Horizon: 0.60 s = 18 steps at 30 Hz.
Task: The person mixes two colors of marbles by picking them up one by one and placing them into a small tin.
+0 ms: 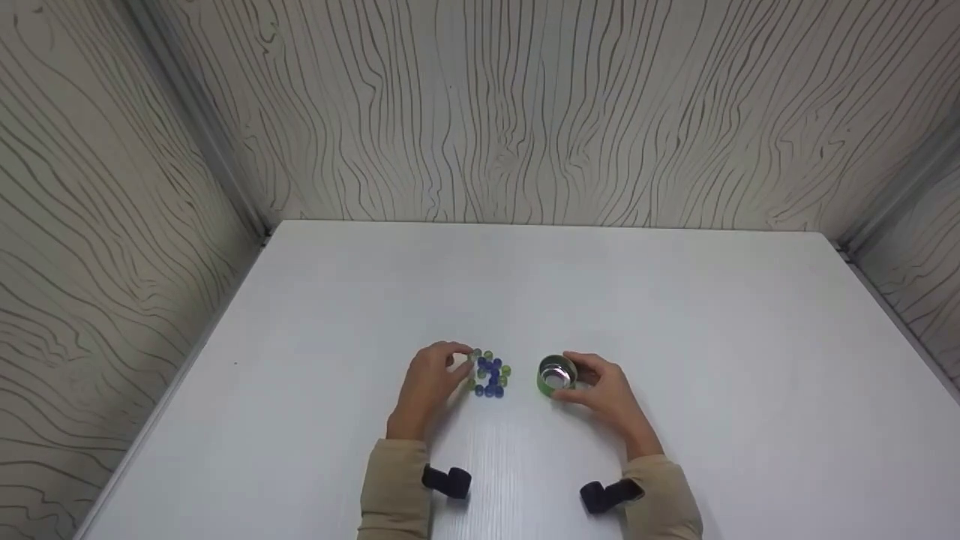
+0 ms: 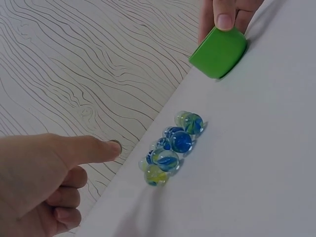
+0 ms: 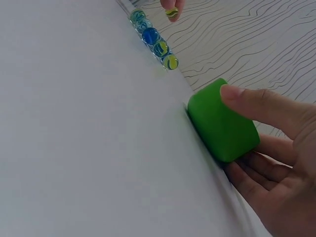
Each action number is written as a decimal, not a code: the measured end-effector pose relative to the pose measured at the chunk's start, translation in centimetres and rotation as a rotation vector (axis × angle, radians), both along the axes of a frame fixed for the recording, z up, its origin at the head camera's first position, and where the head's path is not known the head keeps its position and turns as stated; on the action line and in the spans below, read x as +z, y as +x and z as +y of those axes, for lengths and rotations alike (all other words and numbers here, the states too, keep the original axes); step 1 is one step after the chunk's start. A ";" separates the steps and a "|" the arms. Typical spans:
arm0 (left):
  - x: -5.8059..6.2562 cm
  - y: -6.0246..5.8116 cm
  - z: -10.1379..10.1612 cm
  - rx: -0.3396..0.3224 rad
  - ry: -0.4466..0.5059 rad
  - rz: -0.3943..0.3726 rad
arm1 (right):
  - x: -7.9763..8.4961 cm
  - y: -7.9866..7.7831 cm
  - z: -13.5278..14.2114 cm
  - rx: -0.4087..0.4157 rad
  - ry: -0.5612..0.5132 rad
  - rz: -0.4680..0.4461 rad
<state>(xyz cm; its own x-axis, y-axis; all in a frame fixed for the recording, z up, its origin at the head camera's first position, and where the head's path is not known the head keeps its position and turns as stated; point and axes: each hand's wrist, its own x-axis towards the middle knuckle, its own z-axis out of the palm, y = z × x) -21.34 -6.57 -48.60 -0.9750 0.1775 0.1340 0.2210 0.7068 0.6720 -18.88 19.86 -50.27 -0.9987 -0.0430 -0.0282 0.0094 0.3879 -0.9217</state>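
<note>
Between thumb and finger, my left hand point(image 1: 431, 381) pinches a yellow-streaked glass marble point(image 3: 172, 12); in the left wrist view the thumb hides most of it. Just right of and below those fingertips, several blue and yellow-green marbles point(image 1: 493, 379) lie clustered on the white table. My right hand point(image 1: 606, 386) grips a small round bowl point(image 2: 219, 52), green outside and shiny metal inside, with the thumb on the near side and fingers behind. The bowl stands upright on the table, its mouth facing up, a short way right of the marbles. Its metal floor shows in the head view.
The white table point(image 1: 525, 285) reaches back to a wood-grain patterned wall panel point(image 1: 510, 112). Similar panels stand at the left and right sides. Black wrist cameras point(image 1: 450, 482) stick out inward from both tan sleeves point(image 1: 396, 487).
</note>
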 end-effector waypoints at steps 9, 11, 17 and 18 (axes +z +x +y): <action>0.6 0.2 0.5 -0.011 -0.005 0.033 | 0.0 0.2 -0.2 -0.044 0.003 0.001; 0.8 0.2 0.7 -0.018 0.005 0.029 | 0.0 0.2 -0.3 -0.049 0.006 0.000; 1.2 0.3 1.5 -0.054 0.017 0.009 | 0.1 0.1 -0.5 -0.060 0.006 0.000; 1.3 0.3 1.6 -0.062 0.016 0.006 | 0.1 0.1 -0.5 -0.061 0.007 0.000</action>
<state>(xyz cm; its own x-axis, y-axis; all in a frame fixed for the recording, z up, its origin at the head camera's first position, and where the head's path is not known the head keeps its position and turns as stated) -21.06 -4.99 -47.32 -0.9614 0.2348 0.1436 0.2681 0.6807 0.6818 -18.76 19.37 -50.16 -0.9994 0.0183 -0.0286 0.0335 0.3927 -0.9190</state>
